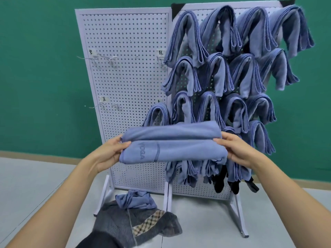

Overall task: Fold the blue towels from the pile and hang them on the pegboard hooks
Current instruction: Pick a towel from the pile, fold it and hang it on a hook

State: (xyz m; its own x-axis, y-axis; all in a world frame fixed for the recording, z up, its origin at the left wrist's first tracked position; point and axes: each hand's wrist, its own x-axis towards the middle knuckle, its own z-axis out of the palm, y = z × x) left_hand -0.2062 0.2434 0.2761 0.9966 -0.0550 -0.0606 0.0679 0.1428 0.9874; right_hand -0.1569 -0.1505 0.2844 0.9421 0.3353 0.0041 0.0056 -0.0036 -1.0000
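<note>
I hold a folded blue towel [172, 144] level in front of the pegboards. My left hand [110, 151] grips its left end, and my right hand [236, 149] grips its right end. The towel is folded into a long flat bundle with faint lettering on its front. The right pegboard [197, 190] is covered with several folded blue towels [220, 74] draped over hooks. One more folded towel [157, 113] hangs at the lower right of the left pegboard [125, 33]. A crumpled blue towel [136, 199] lies on the floor by the stands.
Bare metal hooks [96, 59] with small labels stick out of the left pegboard, and more hooks [105, 105] sit lower down. A grey cloth with a plaid patch [136, 222] lies on the floor. Dark items [219, 181] hang low on the right board. A green wall stands behind.
</note>
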